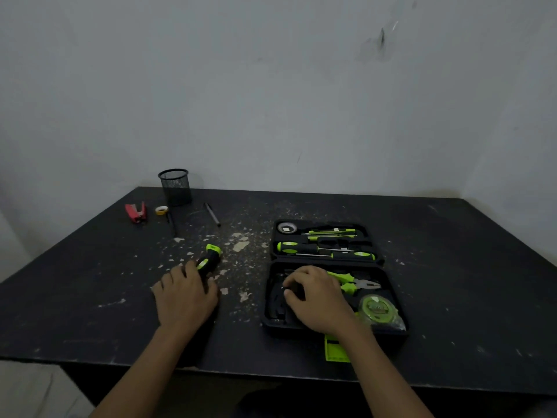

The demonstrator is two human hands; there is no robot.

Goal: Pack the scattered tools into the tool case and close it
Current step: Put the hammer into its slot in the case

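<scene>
Though scuffed, table (pixel 452 267) against wall (pixel 271 86); case (pixel 391 334)

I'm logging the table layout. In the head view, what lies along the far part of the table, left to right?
Going left to right: red stapler → mesh cup → pen → tool case.

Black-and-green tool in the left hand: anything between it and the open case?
Only flat pale flecks on the black table lie between the black-and-green-handled tool and the black plastic case. The right hand covers part of its near half.
</scene>
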